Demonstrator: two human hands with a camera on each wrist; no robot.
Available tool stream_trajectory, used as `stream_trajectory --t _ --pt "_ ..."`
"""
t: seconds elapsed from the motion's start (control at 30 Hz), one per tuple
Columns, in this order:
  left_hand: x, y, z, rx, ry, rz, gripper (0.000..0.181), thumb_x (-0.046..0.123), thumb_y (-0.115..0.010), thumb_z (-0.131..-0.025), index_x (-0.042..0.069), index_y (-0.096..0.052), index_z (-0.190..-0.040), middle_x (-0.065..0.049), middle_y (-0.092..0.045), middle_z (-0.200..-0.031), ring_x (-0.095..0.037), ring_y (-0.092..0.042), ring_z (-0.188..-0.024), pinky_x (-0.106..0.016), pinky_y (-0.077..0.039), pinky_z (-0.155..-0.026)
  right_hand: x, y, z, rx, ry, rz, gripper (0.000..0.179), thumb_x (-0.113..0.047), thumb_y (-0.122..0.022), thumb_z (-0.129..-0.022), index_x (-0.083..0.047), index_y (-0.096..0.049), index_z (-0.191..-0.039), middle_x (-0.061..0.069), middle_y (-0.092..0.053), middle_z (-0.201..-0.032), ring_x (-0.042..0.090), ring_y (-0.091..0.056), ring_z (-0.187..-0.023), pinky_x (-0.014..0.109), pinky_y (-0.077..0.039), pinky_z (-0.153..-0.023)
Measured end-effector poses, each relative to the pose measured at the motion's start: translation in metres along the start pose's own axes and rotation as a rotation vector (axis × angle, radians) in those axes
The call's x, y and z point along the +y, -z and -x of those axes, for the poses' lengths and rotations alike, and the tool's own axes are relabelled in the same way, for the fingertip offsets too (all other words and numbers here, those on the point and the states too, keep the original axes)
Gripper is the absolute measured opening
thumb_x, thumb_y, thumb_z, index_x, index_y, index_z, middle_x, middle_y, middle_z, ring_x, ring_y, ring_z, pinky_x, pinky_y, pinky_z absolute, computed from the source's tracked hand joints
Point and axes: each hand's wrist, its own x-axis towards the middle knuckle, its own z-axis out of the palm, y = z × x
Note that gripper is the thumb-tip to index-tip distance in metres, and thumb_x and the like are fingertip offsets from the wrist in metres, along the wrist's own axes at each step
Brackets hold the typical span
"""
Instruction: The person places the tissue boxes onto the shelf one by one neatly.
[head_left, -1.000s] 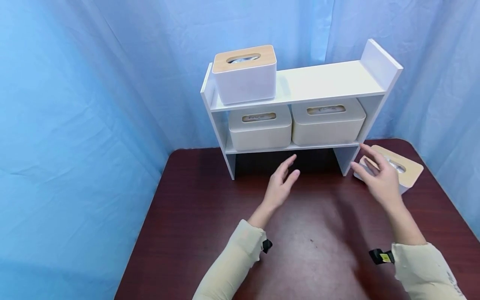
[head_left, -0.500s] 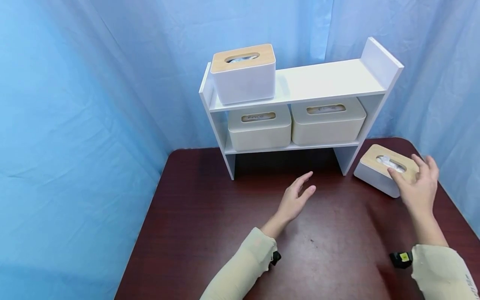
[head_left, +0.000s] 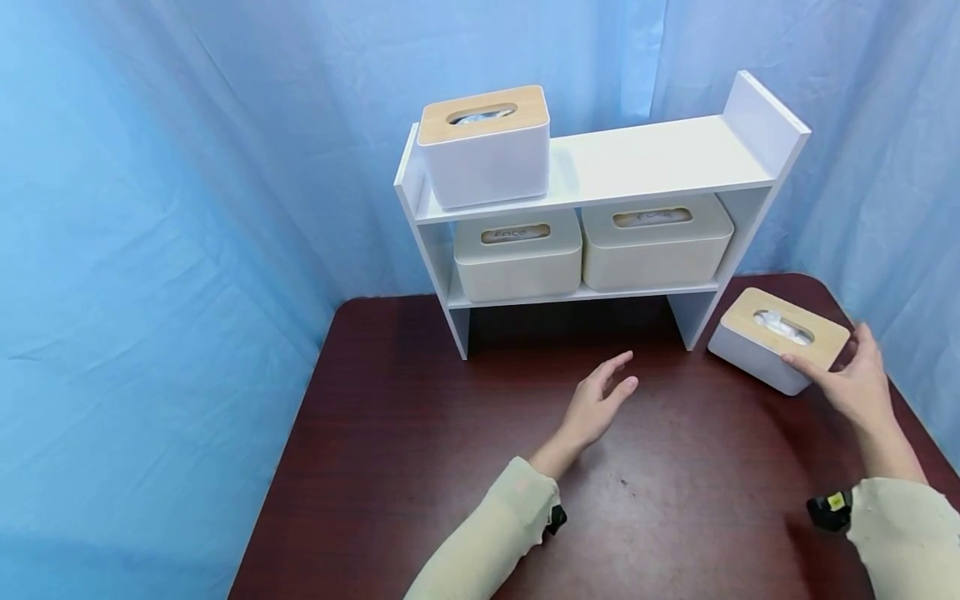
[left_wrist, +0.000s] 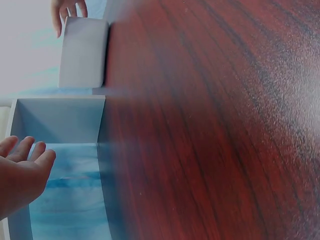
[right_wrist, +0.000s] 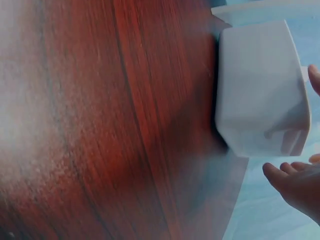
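On the table to the right of the shelf stands a white tissue box (head_left: pixel 759 360) with a pale wood lid and tissue showing in its slot. My right hand (head_left: pixel 862 379) is at its near right end, thumb by the front edge of the lid and fingers beyond the right end. In the right wrist view a small gap shows between the fingers (right_wrist: pixel 285 175) and the box (right_wrist: pixel 260 90); part of the hand is cut off. My left hand (head_left: pixel 594 404) hovers over the table in front of the shelf, fingers loosely extended, holding nothing.
A white two-tier shelf (head_left: pixel 652 162) stands at the back. Another wood-lidded tissue box (head_left: pixel 491 167) sits at its upper left. Two cream tissue boxes (head_left: pixel 517 275) fill the lower tier side by side. Blue curtains (head_left: pixel 187 250) surround the dark red table (head_left: pixel 375 467).
My right hand has moved right, past the wood-lidded tissue box, and come down to its right end. My left hand has shifted right and nearer to me. The boxes stay in place.
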Motion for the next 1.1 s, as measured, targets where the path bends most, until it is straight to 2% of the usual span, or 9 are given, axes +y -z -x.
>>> stream_trajectory --t 0.07,0.13,0.27,0.37,0.47,0.6,0.73,0.93,1.1 --pt "0.000 -0.002 -0.003 -0.007 0.000 0.000 0.045 0.026 -0.051 -0.104 0.010 -0.051 -0.145 -0.007 -0.056 -0.147 -0.019 -0.054 -0.135 -0.030 -0.046 -0.110 0.002 0.000 -0.002 -0.040 -0.017 -0.011 0.064 -0.024 -0.079 -0.085 -0.027 -0.037 -0.132 -0.014 -0.048 -0.109 -0.007 -0.047 -0.092 0.003 -0.040 -0.074" --pt "0.001 -0.006 -0.007 -0.019 -0.003 0.009 0.044 0.026 -0.052 -0.104 0.009 -0.051 -0.145 -0.007 -0.056 -0.146 -0.019 -0.054 -0.135 -0.028 -0.046 -0.111 0.002 0.001 -0.004 -0.083 -0.052 0.013 0.079 -0.030 -0.075 -0.088 -0.023 -0.027 -0.150 0.004 -0.050 -0.132 0.007 -0.050 -0.118 0.015 -0.042 -0.101" --pt "0.004 -0.016 -0.023 -0.046 0.011 0.023 0.044 0.026 -0.051 -0.104 0.009 -0.052 -0.144 -0.007 -0.057 -0.146 -0.020 -0.054 -0.135 -0.020 -0.043 -0.110 0.003 0.004 -0.005 -0.130 -0.092 0.069 0.104 -0.039 -0.069 -0.091 -0.009 0.001 -0.161 0.028 -0.015 -0.163 0.033 -0.020 -0.148 0.046 -0.019 -0.125" --pt "0.006 -0.026 -0.036 -0.061 0.031 0.024 0.044 0.026 -0.052 -0.104 0.009 -0.052 -0.144 -0.006 -0.057 -0.146 -0.018 -0.054 -0.135 -0.018 -0.042 -0.109 0.005 0.006 -0.005 -0.139 -0.074 0.092 0.104 -0.039 -0.070 -0.091 -0.011 0.002 -0.161 0.028 -0.016 -0.163 0.022 -0.027 -0.145 0.019 -0.030 -0.117" --pt "0.010 -0.036 -0.050 -0.074 0.051 0.017 0.044 0.026 -0.053 -0.104 0.009 -0.053 -0.144 -0.006 -0.058 -0.145 -0.015 -0.055 -0.134 -0.018 -0.043 -0.109 0.006 0.007 -0.004 -0.151 -0.044 0.106 0.106 -0.037 -0.071 -0.091 -0.014 0.004 -0.161 0.026 -0.015 -0.164 0.014 -0.028 -0.146 -0.007 -0.025 -0.089" --pt "0.014 -0.052 -0.066 -0.071 0.086 0.004 0.043 0.026 -0.054 -0.103 0.009 -0.054 -0.143 -0.006 -0.060 -0.143 -0.013 -0.058 -0.131 -0.012 -0.044 -0.103 0.008 0.008 -0.002 -0.180 -0.009 0.104 0.108 -0.035 -0.070 -0.093 -0.015 0.013 -0.159 0.024 -0.002 -0.166 0.028 -0.014 -0.154 -0.011 -0.019 -0.087" --pt "0.016 -0.072 -0.073 -0.066 0.135 -0.010 0.042 0.026 -0.057 -0.102 0.011 -0.057 -0.141 -0.003 -0.064 -0.138 -0.008 -0.062 -0.124 -0.008 -0.045 -0.096 0.016 0.013 0.005 -0.190 0.004 0.091 0.106 -0.032 -0.070 -0.093 -0.019 0.012 -0.160 0.026 -0.005 -0.165 0.022 -0.018 -0.153 -0.010 -0.027 -0.084" --pt "0.017 -0.097 -0.079 -0.087 0.169 -0.038 0.042 0.023 -0.060 -0.100 0.014 -0.058 -0.140 0.002 -0.066 -0.136 -0.003 -0.062 -0.122 -0.008 -0.045 -0.094 0.026 0.020 0.017 -0.204 0.029 0.047 0.108 -0.024 -0.070 -0.094 -0.018 0.017 -0.158 0.027 0.000 -0.165 0.031 -0.009 -0.154 -0.010 -0.026 -0.087" --pt "0.018 -0.105 -0.088 -0.126 0.226 -0.088 0.049 0.027 -0.062 -0.098 0.022 -0.052 -0.146 0.004 -0.061 -0.141 -0.002 -0.058 -0.126 -0.012 -0.045 -0.099 0.026 0.025 0.019 -0.279 0.045 -0.011 0.105 -0.019 -0.066 -0.097 -0.023 0.020 -0.157 0.017 0.013 -0.166 0.018 0.002 -0.156 -0.009 -0.022 -0.092"
